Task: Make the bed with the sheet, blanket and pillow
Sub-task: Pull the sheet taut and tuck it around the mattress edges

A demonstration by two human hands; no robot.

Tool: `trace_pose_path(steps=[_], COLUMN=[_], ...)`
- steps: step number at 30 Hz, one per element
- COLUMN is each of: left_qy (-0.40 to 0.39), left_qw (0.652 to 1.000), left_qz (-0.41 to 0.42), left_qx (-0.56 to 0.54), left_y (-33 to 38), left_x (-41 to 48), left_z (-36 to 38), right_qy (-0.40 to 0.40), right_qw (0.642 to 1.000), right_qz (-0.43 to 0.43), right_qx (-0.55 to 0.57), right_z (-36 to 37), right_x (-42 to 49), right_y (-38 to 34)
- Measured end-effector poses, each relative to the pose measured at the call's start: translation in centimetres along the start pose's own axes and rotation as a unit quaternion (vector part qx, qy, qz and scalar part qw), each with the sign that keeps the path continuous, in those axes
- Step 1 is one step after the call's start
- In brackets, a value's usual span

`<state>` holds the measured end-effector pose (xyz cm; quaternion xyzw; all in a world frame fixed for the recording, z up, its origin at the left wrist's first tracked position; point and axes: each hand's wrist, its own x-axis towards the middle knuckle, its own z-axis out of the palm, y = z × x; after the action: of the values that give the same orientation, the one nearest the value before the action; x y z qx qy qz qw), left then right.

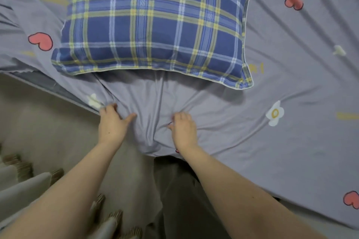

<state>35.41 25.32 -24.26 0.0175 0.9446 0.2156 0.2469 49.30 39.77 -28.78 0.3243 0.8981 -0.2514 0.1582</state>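
L hand (113, 122) at 7 o'clock: fingers curled into the sheet (252, 132), thumb out. R hand (183, 130) just beside it at 6, fingers bunched on a fold. The sheet sags between them over the bed edge. Best bet: pull both sides down evenly, then tuck, w/o dragging the pillow (155, 25), near at 12. At 9 the mattress edge (48, 85) shows bare; floor (38, 122) below gives room. No blanket in view.

You have one pillow (153, 23) at 12 o'clock, one sheet (287, 83) and two hands (left hand (111, 125), right hand (183, 133)).
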Motion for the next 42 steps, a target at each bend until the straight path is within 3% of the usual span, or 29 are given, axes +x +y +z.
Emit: trace_pose_path(steps=[3,7,9,11,13,16,19,20,22,24,26,29,30,32,34,39,40,42], left_qy=[-0.021,-0.083,-0.048,-0.034,-0.012,0.022,-0.013,-0.015,0.012,0.041,0.02,-0.051,-0.069,-0.096,-0.134,-0.28,-0.292,-0.297], left_qw=[0.998,0.982,0.982,0.979,0.988,0.991,0.934,0.907,0.875,0.883,0.883,0.845,0.838,0.841,0.862,0.884,0.885,0.882], left_qz=[-0.048,-0.019,-0.045,-0.095,-0.107,-0.056,-0.091,-0.117,-0.148,-0.121,-0.078,-0.011,0.012,0.06,0.119,0.282,0.305,0.349], left_qx=[0.031,0.167,0.176,0.174,0.108,-0.117,-0.346,-0.403,-0.461,-0.451,-0.462,-0.532,-0.541,-0.528,-0.474,-0.246,-0.197,-0.109], left_y=[0.9,1.3,0.6,-0.5,-1.2,-0.2,2.5,3.5,5.5,7.6,9.9,13.5,14.8,17.4,19.9,24.3,24.6,24.7], left_x=[3.3,5.2,5.5,5.7,6.2,8.0,10.9,11.7,12.6,12.9,12.8,11.6,10.8,8.8,6.6,2.5,2.1,1.4], left_z=[-0.7,-1.6,-2.3,-3.2,-4.3,-6.0,-7.6,-8.0,-8.9,-9.6,-10.3,-10.5,-10.2,-8.9,-6.9,-1.3,-0.2,1.9], right_qy=[-0.013,-0.134,-0.15,-0.105,-0.039,0.036,0.012,-0.011,-0.029,0.026,0.101,0.194,0.218,0.277,0.363,0.509,0.512,0.525], right_qw=[0.999,0.977,0.977,0.97,0.886,0.688,0.504,0.459,0.403,0.377,0.371,0.352,0.361,0.307,0.248,0.193,0.222,0.221], right_qz=[-0.039,-0.158,-0.123,-0.01,0.131,0.232,0.259,0.263,0.27,0.299,0.3,0.215,0.201,0.185,0.192,0.214,0.238,0.236], right_qx=[0.014,0.059,0.089,0.221,0.442,0.687,0.824,0.848,0.874,0.876,0.873,0.89,0.884,0.891,0.878,0.811,0.795,0.787], right_z=[-0.4,-1.2,-1.6,-2.6,-4.5,-8.1,-11.8,-12.8,-14.4,-15.7,-17.2,-20.0,-20.7,-22.3,-23.3,-24.2,-24.4,-24.3], right_x=[1.2,1.2,0.9,1.1,2.2,5.6,10.1,11.4,13.4,15.2,16.2,15.8,15.3,13.4,11.3,3.5,2.1,-1.4], right_y=[-1.0,-1.8,-1.6,-1.9,-3.1,-4.5,-6.3,-7.1,-9.0,-10.4,-10.6,-8.4,-6.9,-3.7,1.1,13.1,15.5,18.7])
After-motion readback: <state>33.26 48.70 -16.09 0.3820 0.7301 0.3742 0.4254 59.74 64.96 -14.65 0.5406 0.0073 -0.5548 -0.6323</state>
